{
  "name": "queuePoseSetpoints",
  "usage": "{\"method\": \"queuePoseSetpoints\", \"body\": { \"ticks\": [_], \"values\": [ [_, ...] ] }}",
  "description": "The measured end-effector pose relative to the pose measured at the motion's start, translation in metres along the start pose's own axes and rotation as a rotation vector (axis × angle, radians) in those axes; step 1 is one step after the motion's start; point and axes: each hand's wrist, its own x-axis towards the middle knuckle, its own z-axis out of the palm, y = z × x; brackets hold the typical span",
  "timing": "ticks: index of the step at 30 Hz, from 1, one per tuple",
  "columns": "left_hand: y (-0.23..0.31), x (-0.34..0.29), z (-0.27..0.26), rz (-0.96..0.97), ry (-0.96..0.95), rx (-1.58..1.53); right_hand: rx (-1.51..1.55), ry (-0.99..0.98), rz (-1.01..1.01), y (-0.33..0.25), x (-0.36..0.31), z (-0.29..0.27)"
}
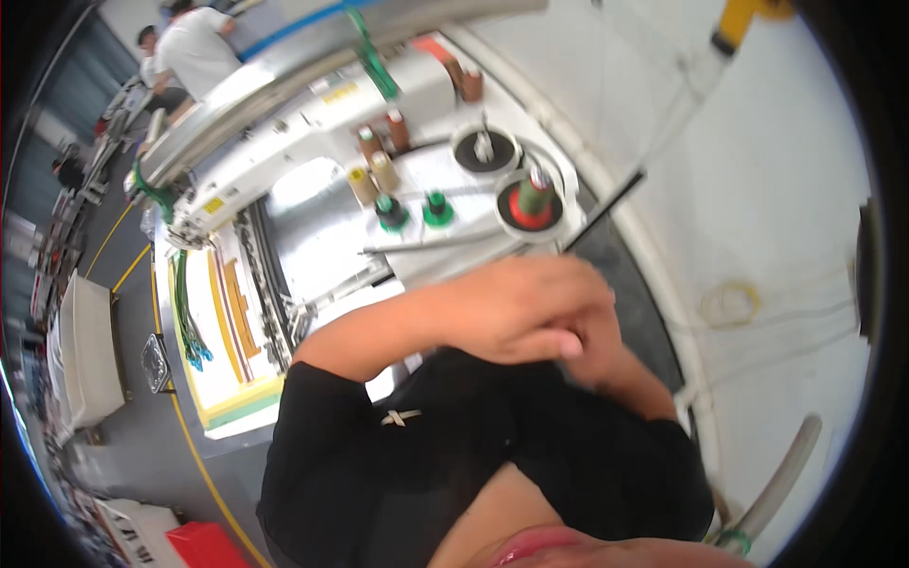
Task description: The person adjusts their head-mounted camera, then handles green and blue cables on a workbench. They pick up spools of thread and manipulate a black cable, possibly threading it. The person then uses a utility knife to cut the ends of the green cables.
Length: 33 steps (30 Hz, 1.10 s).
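Both hands meet in front of my black shirt, over the near edge of the machine table. My left hand [525, 308] reaches across from the left with bent fingers; its thumb shows, but I cannot make out what is in its grip. My right hand [598, 336] is mostly covered by it, its fingers hidden. Just beyond them stands a spool of olive thread [535, 201] on a red base. Green spools [437, 208] and brown and beige thread cones [382, 172] stand farther off, beside a long white sewing machine [251, 156].
Green cords [187, 317] and ochre strips [237, 308] lie on the table at left. A metal tube [227, 104] runs above the machine. A white bin [90, 350] and stool [154, 363] stand on the floor. People [194, 52] are far left; a white wall [757, 199] is right.
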Motion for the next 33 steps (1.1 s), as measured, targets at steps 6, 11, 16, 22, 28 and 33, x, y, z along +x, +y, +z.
{"method": "queuePoseSetpoints", "body": {
  "ticks": [6,11,16,22,28,33],
  "values": [
    [0.015,0.009,-0.024,-0.131,-0.186,0.237,-0.134,0.044,-0.003,-0.024,-0.002,-0.025],
    [0.012,0.001,-0.032,-0.032,0.004,0.260,-0.149,0.091,0.032,-0.025,0.009,-0.036],
    [0.015,-0.006,-0.038,-0.034,0.131,0.422,-0.125,0.110,0.090,-0.018,0.017,-0.035],
    [0.019,-0.008,-0.050,-0.028,0.214,0.497,-0.075,0.134,0.143,-0.023,0.023,-0.039],
    [0.020,-0.009,-0.062,-0.090,0.251,0.491,-0.217,0.155,0.213,-0.031,0.032,-0.051],
    [0.023,-0.006,-0.060,-0.063,0.249,0.584,-0.391,0.273,0.151,-0.062,0.041,-0.039]
  ]
}}
